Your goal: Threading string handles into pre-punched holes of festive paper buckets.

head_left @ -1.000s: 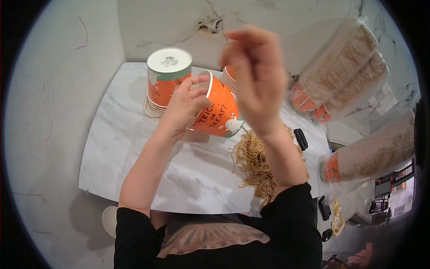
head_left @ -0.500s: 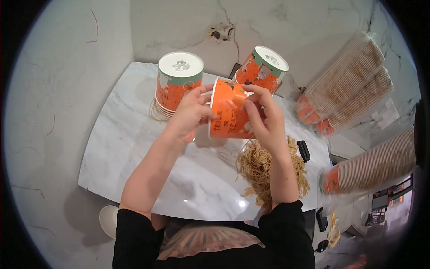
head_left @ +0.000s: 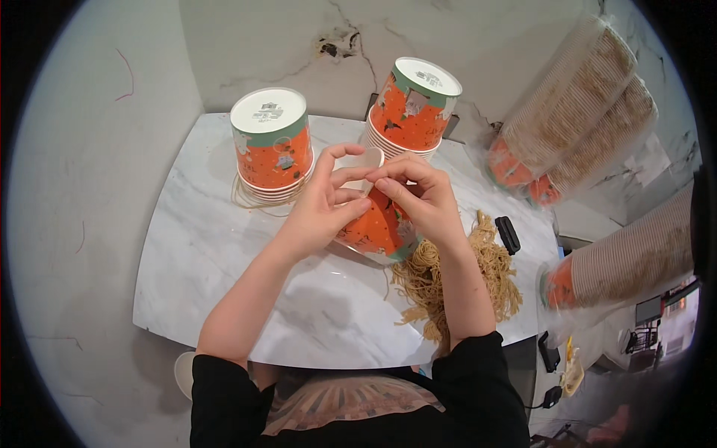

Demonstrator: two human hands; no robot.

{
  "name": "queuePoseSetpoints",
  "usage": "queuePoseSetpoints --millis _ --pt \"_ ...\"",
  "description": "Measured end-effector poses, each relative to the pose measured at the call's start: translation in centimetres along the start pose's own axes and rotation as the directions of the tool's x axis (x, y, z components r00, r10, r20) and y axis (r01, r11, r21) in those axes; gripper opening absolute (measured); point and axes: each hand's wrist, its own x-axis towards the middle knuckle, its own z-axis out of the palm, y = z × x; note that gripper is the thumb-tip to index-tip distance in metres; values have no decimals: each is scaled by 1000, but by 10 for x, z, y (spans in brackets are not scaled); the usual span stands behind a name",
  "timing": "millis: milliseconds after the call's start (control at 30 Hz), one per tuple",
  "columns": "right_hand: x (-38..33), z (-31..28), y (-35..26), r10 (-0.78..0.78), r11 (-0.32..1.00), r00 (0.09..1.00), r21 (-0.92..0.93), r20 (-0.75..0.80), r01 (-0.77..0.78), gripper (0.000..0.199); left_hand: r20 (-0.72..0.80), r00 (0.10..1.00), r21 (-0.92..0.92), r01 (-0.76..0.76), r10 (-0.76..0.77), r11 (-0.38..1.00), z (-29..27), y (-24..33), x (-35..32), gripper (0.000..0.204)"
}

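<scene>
Both hands are on an orange paper bucket with dark printed figures, held above the table's middle with its pale rim tilted up and away from me. My left hand grips its left side, thumb on the outer wall and fingers about the rim. At the rim my right hand is closed in a pinch; anything thin between its fingertips is too hidden to tell. A tangled heap of tan cords lies beneath my right forearm. Beyond my left hand stands an upside-down stack of matching buckets, with cord loops around its foot.
A second upside-down stack stands at the back of the marbled table. Long plastic-wrapped stacks of buckets lie at the right, with another wrapped stack nearer. A small black object sits beside the cords.
The bucket has turned from lying sideways to rim-up and tilted, and sits slightly lower. My right hand has moved from its side to its rim. The view has shifted slightly.
</scene>
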Motion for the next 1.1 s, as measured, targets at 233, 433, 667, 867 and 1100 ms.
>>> queuePoseSetpoints --millis 233,433,667,867,1100 --pt "-1 1 -4 57 998 995 46 -85 -54 10 -71 997 136 37 -28 990 -10 -17 2 22" --pt "-2 2 -2 -73 983 996 -171 -60 62 11 -103 993 37 66 -62 997 2 -6 0 23" --pt "-1 2 -13 -209 926 977 -315 29 207 15 -57 998 51 -31 34 998 -3 -11 3 24" --pt "-2 -2 -19 -177 929 981 -315 79 193 14 -73 995 138 -64 74 988 -7 -18 5 26" --pt "-3 -8 -15 -134 901 986 -403 96 161 9 -71 996 122 -45 53 992 -4 -14 4 24"
